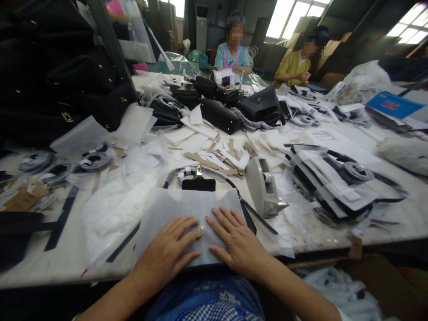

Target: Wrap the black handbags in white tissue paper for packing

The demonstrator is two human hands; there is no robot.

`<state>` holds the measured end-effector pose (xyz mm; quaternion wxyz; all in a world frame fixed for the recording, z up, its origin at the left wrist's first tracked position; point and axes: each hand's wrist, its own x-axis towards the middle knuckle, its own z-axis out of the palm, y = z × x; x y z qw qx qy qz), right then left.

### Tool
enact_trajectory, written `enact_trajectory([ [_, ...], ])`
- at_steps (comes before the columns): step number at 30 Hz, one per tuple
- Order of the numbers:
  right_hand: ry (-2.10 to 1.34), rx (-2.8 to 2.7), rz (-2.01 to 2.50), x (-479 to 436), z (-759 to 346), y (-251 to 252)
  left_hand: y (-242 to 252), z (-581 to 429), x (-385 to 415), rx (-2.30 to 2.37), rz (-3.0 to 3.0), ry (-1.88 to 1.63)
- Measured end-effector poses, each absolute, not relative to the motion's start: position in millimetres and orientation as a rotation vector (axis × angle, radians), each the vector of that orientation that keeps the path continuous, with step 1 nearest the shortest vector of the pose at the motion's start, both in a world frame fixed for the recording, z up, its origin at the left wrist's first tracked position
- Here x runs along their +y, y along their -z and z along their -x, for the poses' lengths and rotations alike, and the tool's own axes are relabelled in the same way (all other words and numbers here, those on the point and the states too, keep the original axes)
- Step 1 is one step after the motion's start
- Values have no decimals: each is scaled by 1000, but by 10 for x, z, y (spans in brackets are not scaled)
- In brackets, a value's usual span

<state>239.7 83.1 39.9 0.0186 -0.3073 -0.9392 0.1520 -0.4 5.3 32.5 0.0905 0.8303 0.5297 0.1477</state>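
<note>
A sheet of thin white paper (167,206) lies over a black handbag (249,220) at the front edge of the table. My left hand (172,245) rests flat on the paper's left half, fingers stretched toward the middle. On the right half my right hand (234,238) lies flat with its fingers spread. Beyond the paper's far edge show a black flap with a gold clasp (199,171) and a curved strap. Most of the bag is hidden under the paper and my hands.
A grey tape dispenser (262,187) stands right of the bag. Farther right lies a stack of black bag pieces with white paper (327,178). Paper and card strips (220,156) and black handbags (220,115) cover the table behind. Black bags (56,76) pile up at left. Two people sit opposite.
</note>
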Motion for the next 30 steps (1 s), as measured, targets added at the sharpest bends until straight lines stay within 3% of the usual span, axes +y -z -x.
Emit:
enact_trajectory([
  [5, -472, -2955, 946, 955, -2334, -492, -132, 37, 45, 1576, -2497, -424],
  [16, -340, -2852, 1021, 887, -2398, -227, -258, 118, 386, 1393, -2545, -235],
  [30, -576, -2927, 1013, 1099, -2367, -428, -285, 245, 466, 1360, -2229, -291],
])
